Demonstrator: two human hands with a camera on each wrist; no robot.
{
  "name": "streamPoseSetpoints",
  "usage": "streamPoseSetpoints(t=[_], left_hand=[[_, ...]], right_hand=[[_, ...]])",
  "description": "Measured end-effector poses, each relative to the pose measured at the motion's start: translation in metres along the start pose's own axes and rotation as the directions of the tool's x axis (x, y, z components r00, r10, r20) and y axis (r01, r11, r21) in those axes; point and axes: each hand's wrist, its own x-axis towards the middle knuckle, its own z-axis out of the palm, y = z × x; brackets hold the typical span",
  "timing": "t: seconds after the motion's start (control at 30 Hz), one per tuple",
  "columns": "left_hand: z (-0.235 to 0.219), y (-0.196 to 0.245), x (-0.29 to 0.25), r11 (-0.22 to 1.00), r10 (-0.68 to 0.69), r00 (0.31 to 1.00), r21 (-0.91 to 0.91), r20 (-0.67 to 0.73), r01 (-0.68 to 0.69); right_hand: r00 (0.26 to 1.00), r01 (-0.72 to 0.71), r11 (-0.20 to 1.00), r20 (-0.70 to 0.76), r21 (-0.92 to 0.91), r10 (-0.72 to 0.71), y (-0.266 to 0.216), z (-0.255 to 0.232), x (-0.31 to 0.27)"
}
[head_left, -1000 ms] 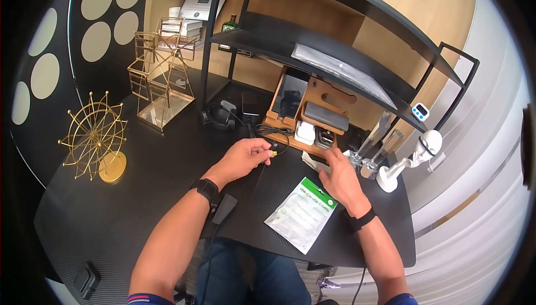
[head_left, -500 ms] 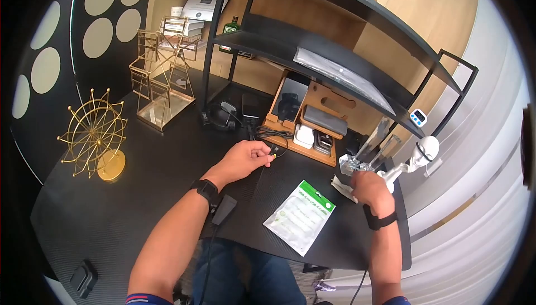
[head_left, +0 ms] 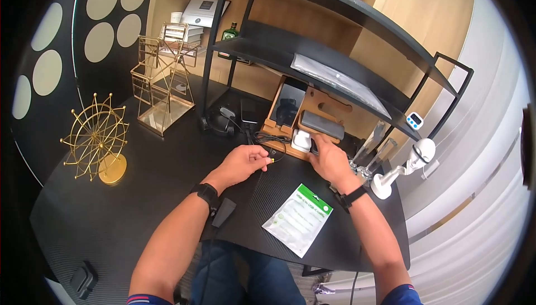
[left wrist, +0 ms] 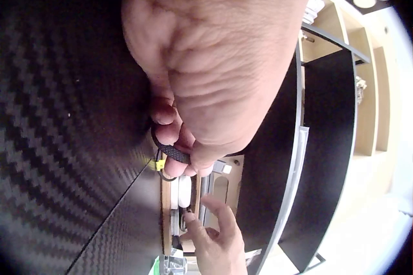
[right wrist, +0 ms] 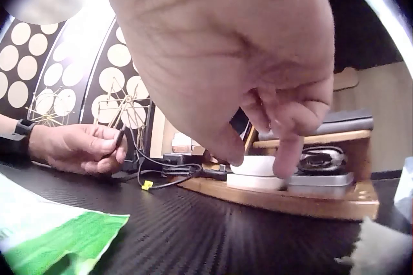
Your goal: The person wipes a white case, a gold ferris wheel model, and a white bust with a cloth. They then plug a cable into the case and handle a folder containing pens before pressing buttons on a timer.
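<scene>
My left hand (head_left: pixel 243 162) pinches a black braided cable (left wrist: pixel 173 152) between thumb and fingers. A metal USB plug (left wrist: pixel 222 167) and a yellow tag (right wrist: pixel 147 185) show beside those fingers. On the wooden desk stand (head_left: pixel 285 146), my right hand (head_left: pixel 332 162) reaches over the front ledge, thumb and forefinger spread apart. Its fingertips are right at a white rounded case (right wrist: pixel 255 166) and a dark smartwatch (right wrist: pixel 322 159) on a flat grey base. In the head view the right hand hides most of the watch. A green and white cable bag (head_left: pixel 298 221) lies in front.
The stand also bears a phone (head_left: pixel 290 101) and a dark grey case (head_left: pixel 322 125). Clear trophies (head_left: pixel 379 157) and a white head figure (head_left: pixel 421 151) stand right. A black shelf (head_left: pixel 335 76) overhangs the back. White crumpled paper (right wrist: pixel 377 249) lies near the right wrist.
My right hand moved the white paper to the right, left it there, then came back left to the stand's ledge. The left hand has stayed nearly still with the cable.
</scene>
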Motion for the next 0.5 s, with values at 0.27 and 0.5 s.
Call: streamPoseSetpoints(t=[0.27, 0.5], left_hand=[[0.001, 0.003, 0.000, 1.000, 0.004, 1.000, 0.016, 0.017, -0.005], [-0.002, 0.002, 0.003, 1.000, 0.006, 0.999, 0.027, 0.041, -0.007]], right_hand=[[0.995, -0.062, 0.998, 0.082, -0.006, 0.062, -0.002, 0.029, 0.023], [0.998, -0.066, 0.997, -0.007, 0.050, 0.067, 0.002, 0.038, 0.025]])
